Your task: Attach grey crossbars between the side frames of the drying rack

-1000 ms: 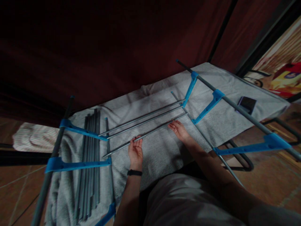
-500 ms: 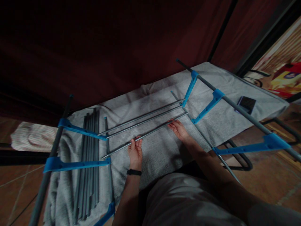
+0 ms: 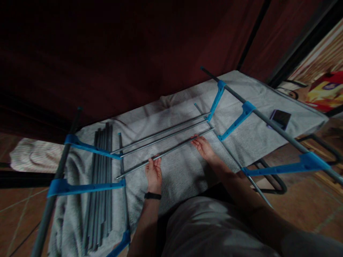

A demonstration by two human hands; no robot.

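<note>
A thin grey metal rod (image 3: 175, 146) lies slanted across a grey towel (image 3: 182, 171), between two side frames with blue plastic brackets. My left hand (image 3: 153, 172) pinches the rod near its lower left part, thumb and fingers closed on it. My right hand (image 3: 204, 146) holds the same rod near its upper right end, fingers curled on it. Two more rods (image 3: 160, 137) sit just beyond it, running from the left blue bracket (image 3: 92, 149) to the right blue bracket (image 3: 215, 101).
A bundle of several loose grey rods (image 3: 101, 185) lies on the towel at the left. A dark phone (image 3: 280, 117) rests on the towel at the far right. Dark red cloth hangs behind. Tiled floor shows at both sides.
The view has shifted slightly; the rod and both hands stay almost where they were, with the left hand a little higher on the towel.
</note>
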